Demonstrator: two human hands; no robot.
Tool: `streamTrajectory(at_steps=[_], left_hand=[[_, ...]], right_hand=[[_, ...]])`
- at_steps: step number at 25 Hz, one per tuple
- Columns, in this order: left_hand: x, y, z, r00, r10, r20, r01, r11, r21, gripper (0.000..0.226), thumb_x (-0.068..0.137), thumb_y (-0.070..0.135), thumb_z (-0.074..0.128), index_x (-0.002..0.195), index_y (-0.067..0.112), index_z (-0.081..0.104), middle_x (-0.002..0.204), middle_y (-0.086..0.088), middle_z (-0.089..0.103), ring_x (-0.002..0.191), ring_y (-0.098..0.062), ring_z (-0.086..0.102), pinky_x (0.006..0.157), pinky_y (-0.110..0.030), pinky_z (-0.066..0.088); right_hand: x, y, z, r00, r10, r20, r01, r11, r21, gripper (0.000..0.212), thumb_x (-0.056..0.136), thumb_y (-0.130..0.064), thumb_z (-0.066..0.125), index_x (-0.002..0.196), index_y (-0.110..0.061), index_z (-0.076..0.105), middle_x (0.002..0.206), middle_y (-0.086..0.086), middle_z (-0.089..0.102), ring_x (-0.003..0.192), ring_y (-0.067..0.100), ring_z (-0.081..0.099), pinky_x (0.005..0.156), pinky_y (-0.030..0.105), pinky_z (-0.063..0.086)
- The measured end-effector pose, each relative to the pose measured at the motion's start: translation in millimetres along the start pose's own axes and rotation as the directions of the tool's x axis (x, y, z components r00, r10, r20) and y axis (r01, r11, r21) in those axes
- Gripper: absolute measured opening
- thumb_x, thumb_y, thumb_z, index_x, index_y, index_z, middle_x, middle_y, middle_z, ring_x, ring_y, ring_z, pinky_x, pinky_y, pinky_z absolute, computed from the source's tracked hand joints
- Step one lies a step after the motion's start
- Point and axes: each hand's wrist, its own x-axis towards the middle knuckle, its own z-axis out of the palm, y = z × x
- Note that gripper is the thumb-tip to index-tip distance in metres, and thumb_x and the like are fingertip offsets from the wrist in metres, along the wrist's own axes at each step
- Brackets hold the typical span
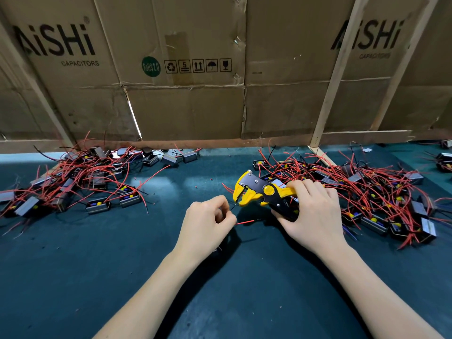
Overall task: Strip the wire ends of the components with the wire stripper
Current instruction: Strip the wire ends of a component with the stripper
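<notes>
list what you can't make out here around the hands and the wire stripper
- Head view: the component body under the left hand, hidden by the palm; only a black wire and a red wire show.
- Head view: the wire stripper handles, covered by the right hand.
- Head view: whether the black wire's tip is bared, too small.

The left hand (209,222) hides its component; the right hand (311,212) covers the stripper (259,192) handles
</notes>
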Motion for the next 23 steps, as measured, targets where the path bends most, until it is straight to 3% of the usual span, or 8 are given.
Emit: streamTrajectory(at_steps=[4, 13, 18, 23], left_hand=[[-2.3, 4.6, 1.1, 0.999, 0.033, 0.011, -0.033, 0.998, -0.053, 0.015, 0.078, 0.006, 0.063, 0.067, 0.012, 0.054, 0.047, 0.003, 0.042, 0.052, -0.013, 0.03, 0.054, -0.023, 0.034], [-1.1, 3.0, 2.9, 0.995, -0.063, -0.08, 0.055, 0.993, -0.105, 0.019, 0.08, 0.004, 0.064, 0.066, 0.013, 0.054, 0.045, 0.007, 0.042, 0.049, -0.012, 0.033, 0.053, -0.018, 0.031], [-3.7, 4.4, 3.1, 0.999, 0.029, -0.035, -0.035, 0.982, -0.184, 0.019, 0.085, 0.005, 0.063, 0.071, 0.015, 0.055, 0.051, -0.003, 0.051, 0.048, -0.013, 0.036, 0.052, -0.023, 0.035], [-1.7, 2.6, 7.0, 0.989, -0.141, 0.048, 0.149, 0.954, -0.259, 0.024, 0.087, 0.005, 0.059, 0.066, 0.016, 0.057, 0.044, 0.001, 0.059, 0.039, -0.009, 0.049, 0.051, -0.017, 0.042]], right_hand=[[-0.3, 0.2, 0.2, 0.999, 0.02, 0.026, -0.019, 1.0, -0.011, 0.051, 0.069, -0.058, 0.064, 0.099, -0.017, 0.06, 0.09, -0.001, 0.059, 0.088, 0.029, 0.056, 0.074, 0.04, 0.037], [0.1, 1.8, -1.2, 0.999, 0.027, 0.02, -0.028, 0.999, 0.02, 0.051, 0.07, -0.058, 0.062, 0.1, -0.017, 0.061, 0.09, -0.001, 0.06, 0.087, 0.029, 0.057, 0.075, 0.04, 0.037], [0.3, 0.8, -2.2, 0.999, 0.05, 0.017, -0.05, 0.999, 0.018, 0.051, 0.07, -0.058, 0.06, 0.099, -0.016, 0.061, 0.089, -0.001, 0.059, 0.087, 0.029, 0.057, 0.074, 0.039, 0.036], [1.1, -3.3, -3.1, 1.0, 0.01, 0.003, -0.011, 0.999, 0.051, 0.051, 0.07, -0.059, 0.061, 0.099, -0.017, 0.06, 0.09, -0.001, 0.059, 0.086, 0.029, 0.056, 0.073, 0.04, 0.037]])
